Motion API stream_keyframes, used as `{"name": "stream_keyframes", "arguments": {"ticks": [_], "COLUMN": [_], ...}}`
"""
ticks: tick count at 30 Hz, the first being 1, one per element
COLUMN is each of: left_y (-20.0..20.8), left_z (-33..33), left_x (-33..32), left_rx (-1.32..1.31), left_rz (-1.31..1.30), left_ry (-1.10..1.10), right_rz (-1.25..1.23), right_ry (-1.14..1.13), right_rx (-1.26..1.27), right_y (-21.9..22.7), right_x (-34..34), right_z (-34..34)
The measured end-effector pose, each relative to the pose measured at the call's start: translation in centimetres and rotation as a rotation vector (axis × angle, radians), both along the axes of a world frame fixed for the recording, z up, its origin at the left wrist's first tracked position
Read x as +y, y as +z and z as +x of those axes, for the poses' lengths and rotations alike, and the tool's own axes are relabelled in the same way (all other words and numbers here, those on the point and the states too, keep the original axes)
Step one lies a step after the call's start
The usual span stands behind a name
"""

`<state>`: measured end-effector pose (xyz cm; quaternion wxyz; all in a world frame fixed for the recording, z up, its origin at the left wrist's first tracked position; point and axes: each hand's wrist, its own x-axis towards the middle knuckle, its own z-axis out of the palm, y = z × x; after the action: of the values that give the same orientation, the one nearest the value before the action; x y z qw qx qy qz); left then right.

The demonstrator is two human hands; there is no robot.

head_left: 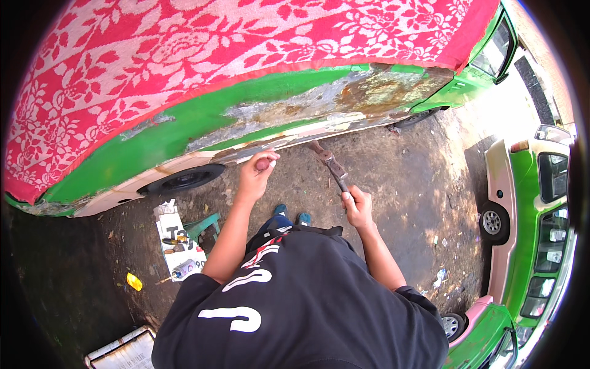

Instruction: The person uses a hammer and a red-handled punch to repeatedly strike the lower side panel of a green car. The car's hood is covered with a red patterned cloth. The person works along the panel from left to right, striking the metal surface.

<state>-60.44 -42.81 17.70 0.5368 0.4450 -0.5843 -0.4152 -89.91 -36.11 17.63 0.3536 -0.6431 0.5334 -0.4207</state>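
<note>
The right hand [358, 208] is closed around the handle end of a long, rusty brown metal tool [329, 165], which slants up toward eleven o'clock so that its head sits just at the lower edge of the green van's body panel [203, 120]. The left hand [257, 171], at nine o'clock from the tool, is curled shut on a small dark reddish rounded piece [263, 164] and is held against the same lower sill, where the paint is stripped to bare, rusted grey metal [344, 98]. A red cloth with a white flower pattern [215, 43] covers the van above the green strip. Below the hands, the person's blue footwear [291, 214] shows on the dark dirt ground [399, 184]. At eight o'clock from the left hand lies a white sheet with small cans and tools [178, 246], with a green stool [206, 226] just beside it. A second green vehicle [534, 215] stands at three o'clock, well apart.
</note>
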Motion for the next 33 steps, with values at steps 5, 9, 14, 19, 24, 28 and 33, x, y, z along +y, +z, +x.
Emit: {"name": "stream_keyframes", "arguments": {"ticks": [5, 9, 14, 19, 24, 28, 33], "left_y": [1.3, 3.1, 2.6, 3.4, 5.8, 7.0, 7.4], "left_z": [0.2, 0.2, -0.1, -1.1, -1.1, -2.9, -3.8], "left_x": [-1.5, -3.5, -6.2, -7.1, -8.9, -9.4, -11.6], "left_rx": [-0.129, -0.288, -0.220, -0.177, -0.290, -0.248, -0.404], "left_rz": [-0.122, -0.347, -0.343, -0.288, -0.439, -0.406, -0.375], "left_ry": [0.000, -0.058, -0.225, -0.245, -0.387, -0.374, -0.326], "right_rz": [0.014, -0.002, -0.026, 0.010, 0.034, 0.021, 0.015], "right_ry": [-0.022, -0.041, -0.116, -0.203, -0.217, -0.203, -0.131], "right_rx": [0.006, 0.088, 0.018, -0.130, -0.219, -0.193, -0.243], "right_y": [1.0, 2.8, 2.8, 2.0, 2.4, 2.5, 2.8], "right_x": [-0.7, -1.9, -2.2, -2.1, -3.3, -5.2, -7.4], "right_z": [0.8, 1.4, 2.5, 2.7, 1.5, -0.1, -2.4]}}
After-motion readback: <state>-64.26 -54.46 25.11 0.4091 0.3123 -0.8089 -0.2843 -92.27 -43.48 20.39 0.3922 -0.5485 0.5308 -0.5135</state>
